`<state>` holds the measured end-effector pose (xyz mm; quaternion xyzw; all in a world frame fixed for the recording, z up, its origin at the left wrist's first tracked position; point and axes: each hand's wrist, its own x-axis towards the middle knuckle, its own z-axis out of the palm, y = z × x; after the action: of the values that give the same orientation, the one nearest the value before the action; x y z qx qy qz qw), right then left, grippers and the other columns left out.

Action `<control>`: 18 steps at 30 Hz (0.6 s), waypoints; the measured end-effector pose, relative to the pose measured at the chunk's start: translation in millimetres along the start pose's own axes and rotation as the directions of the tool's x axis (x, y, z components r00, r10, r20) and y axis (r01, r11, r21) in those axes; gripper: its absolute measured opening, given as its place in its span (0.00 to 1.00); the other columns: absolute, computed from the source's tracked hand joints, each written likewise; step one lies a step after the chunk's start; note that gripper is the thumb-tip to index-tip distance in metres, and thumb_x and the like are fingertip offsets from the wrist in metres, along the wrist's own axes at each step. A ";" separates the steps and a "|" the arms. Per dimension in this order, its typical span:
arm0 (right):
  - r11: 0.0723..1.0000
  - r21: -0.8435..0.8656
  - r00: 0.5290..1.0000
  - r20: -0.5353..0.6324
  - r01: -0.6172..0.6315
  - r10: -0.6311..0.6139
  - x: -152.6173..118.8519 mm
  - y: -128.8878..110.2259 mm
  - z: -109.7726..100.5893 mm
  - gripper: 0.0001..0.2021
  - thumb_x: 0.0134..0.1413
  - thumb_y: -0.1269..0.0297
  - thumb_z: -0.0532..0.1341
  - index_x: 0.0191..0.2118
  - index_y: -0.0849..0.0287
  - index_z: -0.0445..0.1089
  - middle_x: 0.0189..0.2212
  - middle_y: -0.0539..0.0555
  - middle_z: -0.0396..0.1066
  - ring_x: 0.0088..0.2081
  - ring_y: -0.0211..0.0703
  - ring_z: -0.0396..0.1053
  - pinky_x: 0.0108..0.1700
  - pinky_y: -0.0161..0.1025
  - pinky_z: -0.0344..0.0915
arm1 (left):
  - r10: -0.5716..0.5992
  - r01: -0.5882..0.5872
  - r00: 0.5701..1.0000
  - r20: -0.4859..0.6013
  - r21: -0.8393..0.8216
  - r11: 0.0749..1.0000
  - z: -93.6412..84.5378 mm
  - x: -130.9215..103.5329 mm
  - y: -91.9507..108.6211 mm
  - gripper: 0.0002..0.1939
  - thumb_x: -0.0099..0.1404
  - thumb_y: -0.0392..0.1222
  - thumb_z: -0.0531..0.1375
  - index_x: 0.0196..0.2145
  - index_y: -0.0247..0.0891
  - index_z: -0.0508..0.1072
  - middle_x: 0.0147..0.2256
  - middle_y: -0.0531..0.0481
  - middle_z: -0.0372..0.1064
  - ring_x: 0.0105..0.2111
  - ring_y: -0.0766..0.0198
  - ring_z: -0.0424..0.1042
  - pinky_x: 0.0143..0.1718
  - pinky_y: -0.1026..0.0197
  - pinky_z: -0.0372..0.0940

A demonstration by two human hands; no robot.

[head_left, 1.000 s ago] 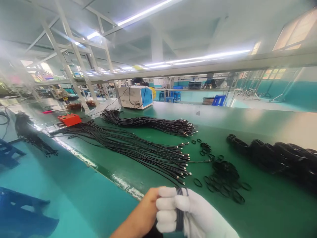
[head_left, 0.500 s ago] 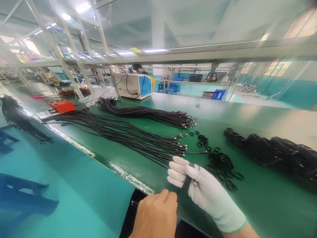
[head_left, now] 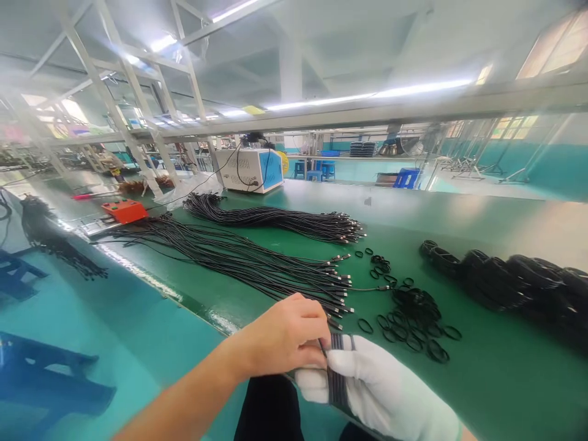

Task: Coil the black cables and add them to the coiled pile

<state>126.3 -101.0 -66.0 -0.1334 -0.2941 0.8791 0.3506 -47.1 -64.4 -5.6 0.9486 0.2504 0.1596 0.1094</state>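
My right hand, in a white glove, is closed around a black cable wound in several turns, the thumb pressing on it. My bare left hand reaches across the fingers of the glove, its fingertips pinched on the black cable at the coil's left side. Just beyond both hands lies a spread of loose black cables, plug ends to the right. Behind it is a second bundle of black cables. Small black rings lie in a pile to the right of the hands.
Coiled black cables line the right side of the green table. A red device stands at the left edge, a white and blue machine at the back. Blue stools stand on the floor at left.
My left hand has moved up and forward onto the cable beside the gloved fingers. My gloved right hand has moved lower, its fingers curled further round the coil. The view has shifted slightly.
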 end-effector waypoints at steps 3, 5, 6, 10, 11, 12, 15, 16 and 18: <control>0.998 -0.001 0.998 0.004 -0.055 0.055 1.4 4.3 0.8 0.15 0.47 0.71 0.64 0.43 0.69 0.68 0.32 0.57 0.64 0.33 0.39 0.64 0.43 0.43 0.60 | -0.072 0.080 0.996 0.061 -0.147 0.986 5.2 2.7 -6.1 0.04 0.56 0.35 0.64 0.32 0.38 0.72 0.35 0.54 0.68 0.36 0.67 0.66 0.41 0.67 0.59; 0.998 0.007 0.998 0.001 -0.065 0.065 3.7 7.6 0.8 0.13 0.44 0.72 0.65 0.38 0.69 0.68 0.28 0.53 0.60 0.29 0.36 0.60 0.38 0.40 0.59 | -0.090 0.109 0.991 0.095 -0.214 0.971 7.4 4.2 -9.8 0.05 0.55 0.34 0.64 0.32 0.37 0.73 0.34 0.53 0.67 0.35 0.68 0.67 0.39 0.68 0.61; 0.998 0.008 0.998 -0.009 -0.066 0.066 5.0 9.2 0.0 0.11 0.44 0.72 0.65 0.36 0.68 0.68 0.27 0.52 0.59 0.28 0.35 0.59 0.37 0.39 0.59 | -0.084 0.105 0.992 0.098 -0.226 0.968 7.5 4.6 -11.5 0.05 0.55 0.34 0.64 0.32 0.37 0.73 0.35 0.53 0.67 0.36 0.68 0.67 0.39 0.69 0.61; 0.996 0.035 0.993 -0.084 -0.076 0.079 8.5 14.1 -9.3 0.09 0.48 0.68 0.63 0.34 0.68 0.68 0.24 0.52 0.61 0.27 0.37 0.61 0.36 0.42 0.60 | -0.062 0.060 0.995 -0.073 -0.042 0.997 1.7 3.2 -13.6 0.04 0.61 0.34 0.60 0.33 0.39 0.74 0.40 0.50 0.69 0.42 0.64 0.65 0.46 0.62 0.58; 0.996 0.043 0.992 -0.093 -0.079 0.083 9.0 14.8 -12.5 0.09 0.48 0.67 0.62 0.35 0.68 0.68 0.24 0.53 0.62 0.27 0.38 0.62 0.37 0.42 0.60 | -0.054 0.059 0.990 -0.130 0.041 0.997 0.4 2.4 -12.7 0.06 0.62 0.34 0.58 0.34 0.40 0.75 0.39 0.50 0.69 0.42 0.63 0.64 0.45 0.61 0.58; 0.996 0.045 0.992 -0.099 -0.076 0.081 9.4 15.4 -15.4 0.10 0.48 0.66 0.62 0.36 0.68 0.69 0.25 0.54 0.64 0.27 0.38 0.63 0.37 0.42 0.61 | -0.037 0.055 0.987 -0.157 0.116 0.992 -0.3 1.8 -11.1 0.08 0.63 0.33 0.56 0.35 0.40 0.75 0.37 0.50 0.69 0.39 0.63 0.64 0.43 0.61 0.59; 0.997 0.039 0.994 -0.084 -0.060 0.064 9.9 16.7 -21.8 0.11 0.50 0.66 0.61 0.38 0.69 0.69 0.29 0.58 0.67 0.29 0.41 0.65 0.37 0.43 0.62 | 0.022 -0.014 0.999 -0.032 0.250 0.968 2.1 3.8 -4.3 0.09 0.61 0.30 0.55 0.30 0.39 0.73 0.31 0.52 0.66 0.30 0.67 0.63 0.30 0.66 0.58; 0.997 0.037 0.996 -0.066 -0.061 0.063 9.8 17.1 -23.0 0.11 0.50 0.67 0.61 0.38 0.70 0.69 0.29 0.58 0.67 0.30 0.42 0.66 0.37 0.43 0.62 | 0.030 -0.040 0.999 0.041 0.264 0.964 3.3 6.4 -2.2 0.09 0.60 0.29 0.55 0.27 0.38 0.72 0.30 0.53 0.65 0.27 0.69 0.62 0.27 0.67 0.57; 0.996 0.041 0.996 -0.030 -0.079 0.081 8.9 17.9 -24.2 0.11 0.51 0.67 0.61 0.39 0.70 0.69 0.30 0.60 0.69 0.31 0.43 0.68 0.38 0.45 0.62 | 0.014 -0.059 0.986 0.167 0.270 0.961 3.6 14.5 -0.1 0.08 0.58 0.30 0.57 0.22 0.38 0.69 0.27 0.55 0.63 0.23 0.70 0.60 0.21 0.66 0.52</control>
<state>120.9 -95.0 -96.4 -0.1519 -0.2653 0.8959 0.3224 -33.8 -57.4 -5.4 0.9690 0.2427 0.0469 -0.0058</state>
